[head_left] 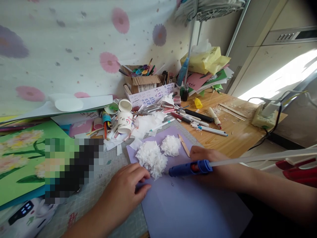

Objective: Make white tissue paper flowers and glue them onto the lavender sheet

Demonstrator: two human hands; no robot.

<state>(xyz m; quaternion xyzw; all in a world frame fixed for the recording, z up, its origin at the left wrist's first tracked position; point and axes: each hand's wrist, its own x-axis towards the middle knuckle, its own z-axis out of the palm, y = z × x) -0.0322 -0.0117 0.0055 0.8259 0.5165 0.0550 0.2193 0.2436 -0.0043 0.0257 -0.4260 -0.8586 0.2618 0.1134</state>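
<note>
My right hand (204,158) is closed around a blue hot glue gun (189,168), with a long translucent glue stick (247,158) running out of its back. The gun's nozzle points left, close to the lower edge of a white paper flower (151,157). Beside that cluster sits a smaller white paper flower (171,145). Both rest on a sheet of purple paper (190,208). My left hand (133,183) lies at the sheet's left edge, thumb and fingers apart, fingertips by the bigger flower. Whether they touch it I cannot tell. A wooden stick (184,145) lies near my right hand.
Pens (209,130), paper cups (124,122) and white paper scraps (148,124) crowd the back. A cardboard box (142,82) stands behind them. A green flower picture (22,158) lies left, and a power strip (264,115) sits on the right.
</note>
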